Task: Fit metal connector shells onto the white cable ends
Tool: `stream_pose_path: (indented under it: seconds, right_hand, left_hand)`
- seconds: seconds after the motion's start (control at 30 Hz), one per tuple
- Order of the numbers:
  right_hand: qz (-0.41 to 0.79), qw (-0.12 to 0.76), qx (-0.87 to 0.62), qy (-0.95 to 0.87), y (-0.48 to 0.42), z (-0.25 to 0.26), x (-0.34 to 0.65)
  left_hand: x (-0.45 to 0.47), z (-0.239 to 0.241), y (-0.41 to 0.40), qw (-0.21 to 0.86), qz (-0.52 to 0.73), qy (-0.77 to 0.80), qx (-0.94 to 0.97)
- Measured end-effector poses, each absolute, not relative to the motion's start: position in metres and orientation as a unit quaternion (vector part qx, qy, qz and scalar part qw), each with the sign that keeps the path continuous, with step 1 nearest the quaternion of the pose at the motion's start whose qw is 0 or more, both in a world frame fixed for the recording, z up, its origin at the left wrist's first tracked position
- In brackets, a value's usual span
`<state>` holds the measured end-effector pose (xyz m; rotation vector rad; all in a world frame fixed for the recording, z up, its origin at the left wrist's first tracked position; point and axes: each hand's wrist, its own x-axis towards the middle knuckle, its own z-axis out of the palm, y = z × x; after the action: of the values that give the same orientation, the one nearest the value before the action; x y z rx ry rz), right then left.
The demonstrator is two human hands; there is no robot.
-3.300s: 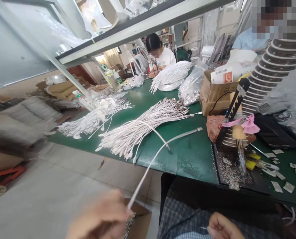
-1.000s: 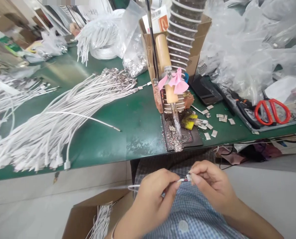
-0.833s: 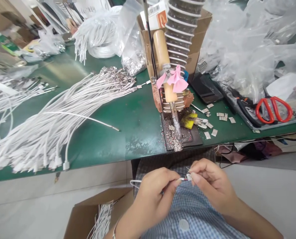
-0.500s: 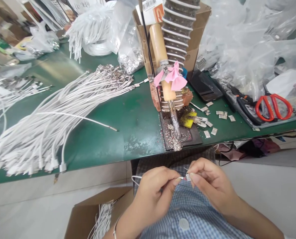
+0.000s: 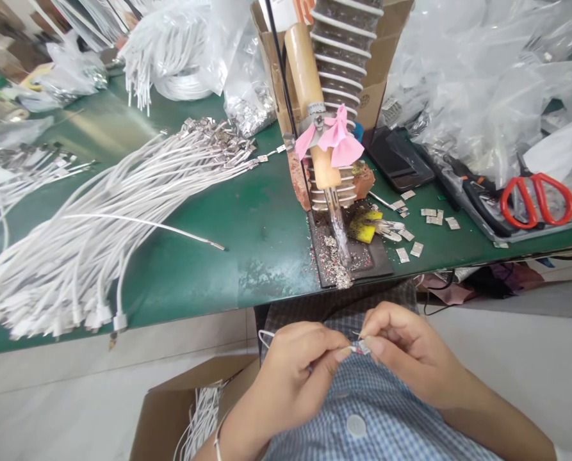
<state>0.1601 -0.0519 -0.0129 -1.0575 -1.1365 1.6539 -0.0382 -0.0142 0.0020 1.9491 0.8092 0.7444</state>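
Close to my lap, my left hand (image 5: 302, 371) pinches the end of a white cable (image 5: 265, 338), whose loop shows behind the fingers. Coloured wires at its tip meet a small metal connector (image 5: 364, 347). The connector is pinched between the thumb and fingers of my right hand (image 5: 405, 352). A thin strand sticks out above it, its kind too small to tell. Beyond my hands, a soldering iron (image 5: 309, 83) with a wooden handle is fixed tip down, a pink ribbon (image 5: 334, 137) tied around it. Crumbs of solder lie under its tip.
A large bundle of white cables (image 5: 88, 230) spreads over the green table (image 5: 266, 256) at left. Loose metal connectors (image 5: 430, 214), a yellow sponge (image 5: 362, 227), a phone (image 5: 401, 160) and red-handled scissors (image 5: 538, 198) lie at right. A cardboard box (image 5: 170, 397) holding cables stands below.
The view has shifted slightly. Both hands stay together near the lap, still pinching the cable and connector; the connector looks slightly more tilted against the wires.
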Motion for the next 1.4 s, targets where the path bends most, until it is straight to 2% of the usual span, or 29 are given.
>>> stream_pose_path:
  seconds: [0.43, 0.7, 0.87, 1.03, 1.4]
  right_hand:
    - [0.527, 0.377, -0.48, -0.591, -0.05, -0.006, 0.16]
    - [0.5, 0.437, -0.476, -0.577, -0.049, -0.014, 0.166]
    - [0.377, 0.539, -0.484, -0.576, -0.048, -0.021, 0.165]
    - [0.355, 0.525, -0.466, -0.617, -0.041, -0.018, 0.162]
    - [0.331, 0.552, -0.494, -0.585, -0.031, -0.01, 0.155]
  left_hand:
    - [-0.04, 0.008, -0.015, 0.422, 0.263, 0.354, 0.792]
    - [-0.037, 0.016, -0.009, 0.436, 0.273, 0.367, 0.775]
    - [-0.037, 0.013, -0.002, 0.419, 0.292, 0.389, 0.766]
    - [-0.034, 0.013, 0.005, 0.393, 0.307, 0.399, 0.769]
    - [-0.026, 0.012, 0.016, 0.375, 0.346, 0.413, 0.755]
